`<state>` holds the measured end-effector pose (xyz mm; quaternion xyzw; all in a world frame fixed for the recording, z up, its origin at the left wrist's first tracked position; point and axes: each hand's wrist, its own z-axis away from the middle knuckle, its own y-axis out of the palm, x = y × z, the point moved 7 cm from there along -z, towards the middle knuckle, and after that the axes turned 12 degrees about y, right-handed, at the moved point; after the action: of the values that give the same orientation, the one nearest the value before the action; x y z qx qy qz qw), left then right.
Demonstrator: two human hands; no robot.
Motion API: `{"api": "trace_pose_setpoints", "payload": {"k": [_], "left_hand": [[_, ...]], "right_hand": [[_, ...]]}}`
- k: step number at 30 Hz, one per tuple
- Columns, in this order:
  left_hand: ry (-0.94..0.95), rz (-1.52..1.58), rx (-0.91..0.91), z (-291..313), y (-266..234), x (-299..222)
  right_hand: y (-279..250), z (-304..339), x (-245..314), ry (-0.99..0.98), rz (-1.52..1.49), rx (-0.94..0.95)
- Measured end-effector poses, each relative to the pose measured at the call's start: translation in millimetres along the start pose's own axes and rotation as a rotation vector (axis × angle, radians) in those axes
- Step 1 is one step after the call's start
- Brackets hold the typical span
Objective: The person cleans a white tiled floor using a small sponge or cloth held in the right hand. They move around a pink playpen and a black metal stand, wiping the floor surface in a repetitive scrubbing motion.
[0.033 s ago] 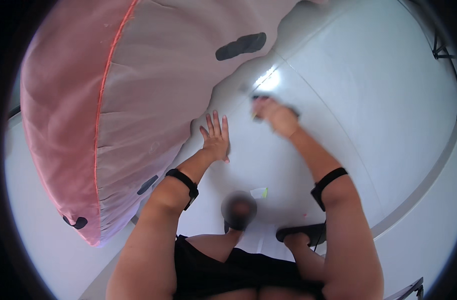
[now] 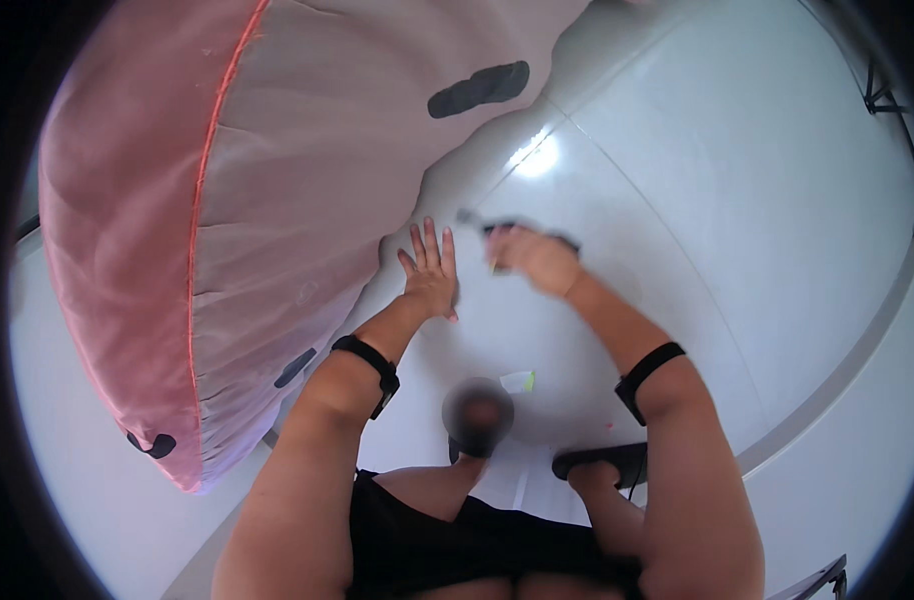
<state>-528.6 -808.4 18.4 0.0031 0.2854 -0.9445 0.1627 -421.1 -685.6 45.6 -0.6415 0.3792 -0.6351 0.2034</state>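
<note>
The right hand (image 2: 539,262) curls round a tool (image 2: 499,229) — dark, blurred, longish, with a narrow greyish tip (image 2: 467,215) — over the pale floor (image 2: 597,340). Just beside it, the left hand (image 2: 433,282) spreads its fingers wide, gripping nothing, near the pink fabric (image 2: 297,210).

Floor (image 2: 677,150) to the right of the draped cloth (image 2: 287,200), both hands on that side.
The left hand (image 2: 433,280) rests on the floor just beside the cloth's right edge. The right hand (image 2: 537,260), around a blurred tool (image 2: 570,243), is farther right of the cloth, with the left hand between. A paper scrap (image 2: 518,382) lies right of the cloth, nearer the person than either hand. The slipper (image 2: 622,462), on the right foot, is farther right of the cloth and nearer the person than the scrap.
</note>
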Motion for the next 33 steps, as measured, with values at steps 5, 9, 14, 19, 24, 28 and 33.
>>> {"api": "trace_pose_setpoints", "payload": {"k": [5,9,14,19,24,28,33], "left_hand": [[-0.078,0.000,0.009,2,-6,-3],[-0.138,-0.061,-0.114,10,-11,16],[-0.081,0.228,-0.212,83,-44,-56],[-0.083,0.209,-0.235,145,-13,-79],[-0.095,0.378,-0.263,216,10,-92],[-0.176,0.517,-0.292,256,59,-102],[-0.244,0.422,-0.187,245,147,-79]], "right_hand": [[32,135,35,-0.016,-0.352,0.242],[-85,155,17,0.208,-0.057,0.092],[-209,166,67,0.456,0.046,-0.002],[-245,173,109,0.736,-0.130,-0.227],[-242,208,131,0.816,-0.193,-0.319],[-232,227,142,0.812,-0.194,-0.420],[-211,238,134,0.746,-0.085,-0.535]]}}
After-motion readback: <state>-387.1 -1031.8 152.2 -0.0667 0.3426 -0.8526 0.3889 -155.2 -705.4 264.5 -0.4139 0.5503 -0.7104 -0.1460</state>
